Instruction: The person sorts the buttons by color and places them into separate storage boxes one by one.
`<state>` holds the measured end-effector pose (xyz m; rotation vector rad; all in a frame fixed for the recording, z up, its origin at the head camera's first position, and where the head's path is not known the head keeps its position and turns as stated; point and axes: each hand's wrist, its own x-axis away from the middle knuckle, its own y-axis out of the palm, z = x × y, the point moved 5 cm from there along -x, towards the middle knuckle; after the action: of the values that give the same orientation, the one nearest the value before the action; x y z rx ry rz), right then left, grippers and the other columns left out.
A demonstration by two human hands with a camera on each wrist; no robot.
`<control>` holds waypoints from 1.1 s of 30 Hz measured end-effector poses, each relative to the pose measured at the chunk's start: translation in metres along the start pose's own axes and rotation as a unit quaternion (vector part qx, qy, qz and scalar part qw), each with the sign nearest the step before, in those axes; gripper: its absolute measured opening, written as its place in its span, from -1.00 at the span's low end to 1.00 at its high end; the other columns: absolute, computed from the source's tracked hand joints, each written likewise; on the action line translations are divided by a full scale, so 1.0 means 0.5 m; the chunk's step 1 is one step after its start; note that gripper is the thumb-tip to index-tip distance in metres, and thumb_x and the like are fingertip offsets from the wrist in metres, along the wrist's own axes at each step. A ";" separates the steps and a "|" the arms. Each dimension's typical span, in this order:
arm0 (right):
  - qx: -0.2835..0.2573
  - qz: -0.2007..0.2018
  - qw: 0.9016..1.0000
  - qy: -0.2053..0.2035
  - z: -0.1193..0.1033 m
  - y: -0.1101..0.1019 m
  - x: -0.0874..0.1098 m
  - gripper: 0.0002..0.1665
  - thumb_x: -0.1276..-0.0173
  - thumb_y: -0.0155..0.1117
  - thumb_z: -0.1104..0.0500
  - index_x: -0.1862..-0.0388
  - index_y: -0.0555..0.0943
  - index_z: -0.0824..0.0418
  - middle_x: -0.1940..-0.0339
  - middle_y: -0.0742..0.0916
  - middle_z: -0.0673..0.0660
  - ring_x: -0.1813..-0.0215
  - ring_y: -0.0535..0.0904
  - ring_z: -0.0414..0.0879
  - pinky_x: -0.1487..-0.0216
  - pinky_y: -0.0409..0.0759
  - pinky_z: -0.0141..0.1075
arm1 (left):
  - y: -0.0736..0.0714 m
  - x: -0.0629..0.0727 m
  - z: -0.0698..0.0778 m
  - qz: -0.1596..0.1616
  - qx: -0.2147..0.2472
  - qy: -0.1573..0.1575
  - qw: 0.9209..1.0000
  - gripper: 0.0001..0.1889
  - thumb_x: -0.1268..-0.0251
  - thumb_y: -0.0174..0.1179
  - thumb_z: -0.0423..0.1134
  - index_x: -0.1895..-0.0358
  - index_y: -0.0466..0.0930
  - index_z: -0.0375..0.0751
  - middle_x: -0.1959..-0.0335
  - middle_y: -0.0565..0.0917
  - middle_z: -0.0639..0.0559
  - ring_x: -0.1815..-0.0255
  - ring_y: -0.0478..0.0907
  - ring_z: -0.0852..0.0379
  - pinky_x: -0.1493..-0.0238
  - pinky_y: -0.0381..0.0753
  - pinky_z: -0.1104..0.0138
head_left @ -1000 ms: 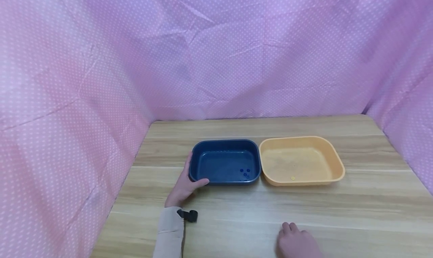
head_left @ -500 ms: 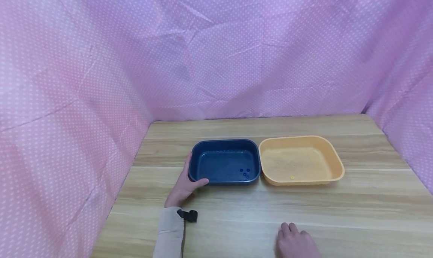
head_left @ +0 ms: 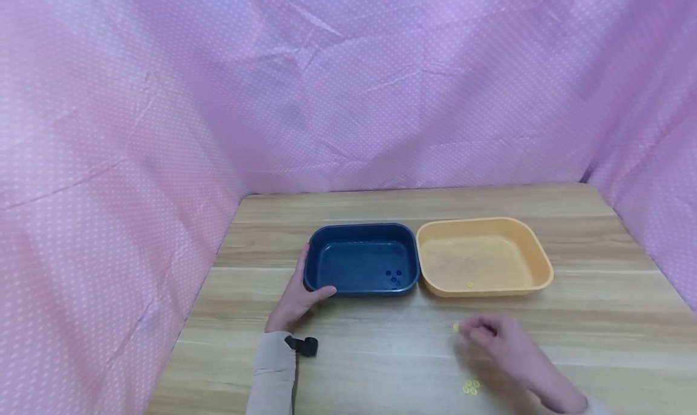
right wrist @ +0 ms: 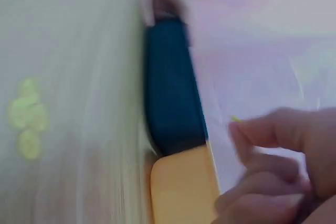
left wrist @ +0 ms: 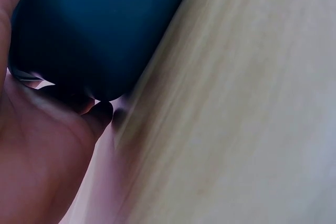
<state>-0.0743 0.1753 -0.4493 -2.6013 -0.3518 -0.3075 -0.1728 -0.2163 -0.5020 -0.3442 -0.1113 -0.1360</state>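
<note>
My left hand [head_left: 296, 297] holds the left end of a dark blue plastic bin [head_left: 356, 289], its thumb at the near rim. In the left wrist view the hand's fingers are partly hidden behind the bin's corner [left wrist: 100, 40]. Between thumb and fingertips, my right hand [head_left: 503, 342] pinches a small yellow button-like disc [head_left: 456, 328] above the table, in front of a light orange bin [head_left: 536, 282]. Several similar yellow discs [head_left: 471, 387] lie in a cluster on the table, nearer the person. One more yellow disc [head_left: 470, 285] lies in the orange bin.
Several small dark blue discs [head_left: 394, 279] lie in the blue bin's near right corner. The bins stand side by side on a wood-grain table [head_left: 381, 354]. Pink dotted cloth [head_left: 381, 100] hangs behind the table and at its sides.
My right hand has lifted from the near part of the table and moved forward with a yellow disc, uncovering the cluster. The left hand stays at the blue bin.
</note>
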 end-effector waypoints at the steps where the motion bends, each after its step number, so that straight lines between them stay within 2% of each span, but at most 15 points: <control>1: -0.041 0.008 0.999 0.020 0.007 -0.013 -0.008 -0.69 -0.40 0.25 0.03 0.10 0.67 0.25 0.40 0.68 -0.02 0.39 0.51 -0.24 0.34 0.53 -0.35 | 0.001 0.001 0.003 -0.003 0.000 -0.004 1.000 0.19 -0.07 0.48 -0.17 -0.54 -0.33 0.40 -0.57 -0.21 0.26 -0.55 -0.22 0.04 -0.47 -0.22 -0.08; 3: -0.120 0.023 0.991 0.060 0.020 -0.035 -0.020 -0.60 -0.40 0.23 -0.03 0.05 0.66 0.28 0.58 0.55 -0.04 0.53 0.39 -0.25 0.47 0.42 -0.37 | 0.002 0.005 0.016 -0.009 0.000 -0.012 1.000 0.19 -0.08 0.46 -0.19 -0.54 -0.35 0.37 -0.57 -0.23 0.23 -0.55 -0.24 0.03 -0.47 -0.23 -0.08; 5: -0.186 0.036 0.978 0.081 0.029 -0.053 -0.030 -0.61 -0.41 0.22 -0.05 0.09 0.66 0.26 0.71 0.35 -0.07 0.64 0.22 -0.22 0.60 0.27 -0.36 | 0.003 0.011 0.032 -0.015 0.003 -0.018 1.000 0.19 -0.10 0.45 -0.20 -0.55 -0.36 0.36 -0.58 -0.24 0.20 -0.55 -0.24 0.02 -0.47 -0.23 -0.08; 6: -0.213 0.038 0.973 0.084 0.032 -0.060 -0.034 -0.64 -0.42 0.22 -0.04 0.12 0.66 0.24 0.74 0.26 -0.07 0.68 0.16 -0.23 0.65 0.21 -0.34 | 0.003 0.013 0.041 -0.017 0.003 -0.020 1.000 0.19 -0.10 0.45 -0.21 -0.55 -0.36 0.33 -0.58 -0.24 0.18 -0.55 -0.24 0.01 -0.47 -0.22 -0.08; 9: -0.250 0.040 0.964 0.077 0.037 -0.074 -0.042 -0.69 -0.45 0.18 -0.06 0.22 0.66 0.15 0.75 0.25 -0.08 0.68 0.17 -0.24 0.65 0.19 -0.33 | 0.003 0.021 0.062 -0.020 0.005 -0.021 1.000 0.17 -0.12 0.44 -0.21 -0.56 -0.35 0.29 -0.58 -0.24 0.15 -0.55 -0.24 -0.01 -0.46 -0.21 -0.11; 15: -0.284 0.039 0.956 0.068 0.040 -0.088 -0.050 -0.67 -0.46 0.16 -0.07 0.15 0.65 0.16 0.73 0.31 -0.10 0.65 0.22 -0.26 0.61 0.26 -0.38 | 0.002 0.023 0.066 -0.020 0.002 -0.021 1.000 0.17 -0.12 0.44 -0.20 -0.56 -0.35 0.30 -0.58 -0.23 0.14 -0.55 -0.23 -0.02 -0.46 -0.21 -0.11; 18: -0.295 0.041 0.953 0.057 0.041 -0.092 -0.051 -0.71 -0.47 0.14 -0.06 0.16 0.68 0.10 0.73 0.30 -0.11 0.65 0.21 -0.26 0.62 0.23 -0.37 | 0.002 0.022 0.062 -0.020 0.002 -0.022 1.000 0.17 -0.11 0.44 -0.19 -0.55 -0.35 0.32 -0.58 -0.23 0.16 -0.55 -0.23 0.00 -0.47 -0.20 -0.09; 23: -0.294 0.063 0.953 0.034 0.040 -0.101 -0.057 -0.77 -0.48 0.14 -0.03 0.19 0.70 0.01 0.74 0.27 -0.12 0.66 0.18 -0.25 0.62 0.08 -0.23 | 0.002 0.022 0.058 -0.017 0.007 -0.024 1.000 0.18 -0.11 0.45 -0.19 -0.55 -0.35 0.32 -0.58 -0.23 0.16 -0.55 -0.24 0.00 -0.47 -0.21 -0.09; 29: -0.278 0.080 0.956 0.042 0.046 -0.111 -0.062 -0.78 -0.46 0.16 -0.07 0.18 0.70 -0.04 0.73 0.27 -0.12 0.65 0.17 -0.24 0.61 0.14 -0.25 | 0.001 0.024 0.060 -0.016 -0.001 -0.023 1.000 0.19 -0.10 0.45 -0.19 -0.57 -0.36 0.25 -0.58 -0.23 0.15 -0.55 -0.25 0.00 -0.47 -0.22 -0.08; 33: -0.279 0.080 0.956 0.052 0.050 -0.116 -0.063 -0.76 -0.43 0.17 -0.12 0.16 0.68 -0.05 0.73 0.27 -0.13 0.65 0.17 -0.24 0.61 0.12 -0.23 | 0.000 0.025 0.061 -0.016 0.000 -0.021 1.000 0.19 -0.10 0.45 -0.20 -0.57 -0.36 0.20 -0.58 -0.24 0.14 -0.56 -0.27 0.00 -0.47 -0.23 -0.08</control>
<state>-0.1178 0.2309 -0.4538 -3.1224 -0.0087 -0.5502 -0.1630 -0.2071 -0.4717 -0.3453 -0.1578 -0.1596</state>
